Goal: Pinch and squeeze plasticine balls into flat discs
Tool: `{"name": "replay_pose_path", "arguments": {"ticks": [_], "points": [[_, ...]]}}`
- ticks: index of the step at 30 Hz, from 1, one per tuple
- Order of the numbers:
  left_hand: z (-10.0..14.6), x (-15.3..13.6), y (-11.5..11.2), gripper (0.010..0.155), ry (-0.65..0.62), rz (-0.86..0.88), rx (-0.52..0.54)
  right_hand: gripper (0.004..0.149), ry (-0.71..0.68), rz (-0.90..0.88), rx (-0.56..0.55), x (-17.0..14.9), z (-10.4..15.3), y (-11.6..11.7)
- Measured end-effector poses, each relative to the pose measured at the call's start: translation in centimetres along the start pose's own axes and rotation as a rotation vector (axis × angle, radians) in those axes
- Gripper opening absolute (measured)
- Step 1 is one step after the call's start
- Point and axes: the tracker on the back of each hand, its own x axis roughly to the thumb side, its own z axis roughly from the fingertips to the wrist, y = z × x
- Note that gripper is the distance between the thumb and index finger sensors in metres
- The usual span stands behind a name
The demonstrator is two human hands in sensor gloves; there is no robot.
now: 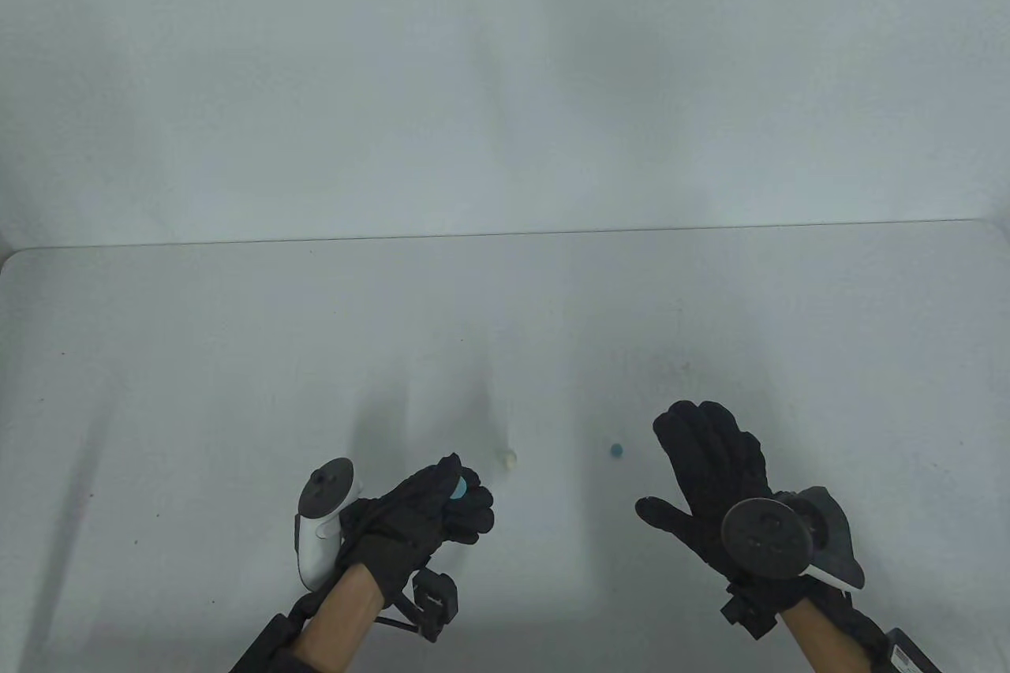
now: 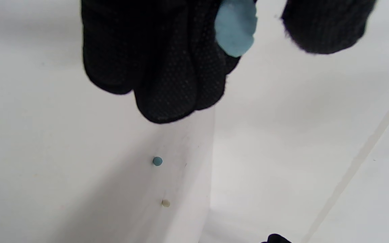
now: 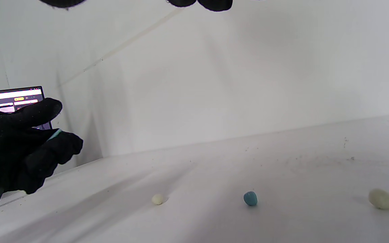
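Observation:
My left hand (image 1: 465, 489) is curled and holds a flattened light-blue plasticine disc (image 1: 460, 485) above the table. In the left wrist view the disc (image 2: 235, 27) lies against the finger pads (image 2: 181, 84) and the thumb (image 2: 326, 23) stands a little off it. My right hand (image 1: 671, 460) is open and empty, fingers spread, palm down over the table. A small blue ball (image 1: 615, 451) and a small cream ball (image 1: 509, 458) lie on the table between the hands. The right wrist view shows both (image 3: 250, 198) (image 3: 157, 199) and a larger cream ball (image 3: 382, 198).
The white table (image 1: 237, 357) ends at a white back wall (image 1: 505, 73). A lit screen (image 3: 12, 101) shows behind the left hand in the right wrist view. Dark specks dot the table surface.

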Motion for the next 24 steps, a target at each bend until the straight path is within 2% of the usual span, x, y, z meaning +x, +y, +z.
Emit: {"name": "replay_pose_path", "arguments": {"ticks": [5,9,11,12,13,14,16,24], "points": [[0.1,0.14,0.4,0.041,0.004,-0.034,0.06,0.085,0.001,-0.001,-0.001,-0.01,0.0,0.0],[0.34,0.45,0.28,0.041,-0.003,-0.061,0.08,0.085,0.0,-0.003,0.003,-0.02,-0.04,0.02],[0.14,0.34,0.18,0.043,-0.016,-0.03,0.038,0.085,-0.001,-0.002,0.003,0.01,-0.02,0.01],[0.06,0.21,0.1,0.048,-0.02,0.001,0.017,0.085,-0.002,-0.002,0.001,0.03,-0.01,-0.03],[-0.08,-0.03,-0.11,0.068,-0.02,0.06,-0.057,0.085,-0.004,-0.003,-0.004,0.04,0.0,-0.09],[-0.08,-0.2,-0.18,0.081,-0.025,0.105,-0.115,0.085,-0.004,-0.005,-0.004,0.04,0.0,-0.11],[-0.2,-0.27,-0.27,0.086,-0.025,0.122,-0.101,0.085,-0.002,-0.004,-0.002,0.02,0.0,-0.09],[-0.29,-0.14,-0.16,0.053,-0.027,0.044,-0.069,0.085,-0.001,-0.005,-0.003,0.05,0.01,-0.15]]}}
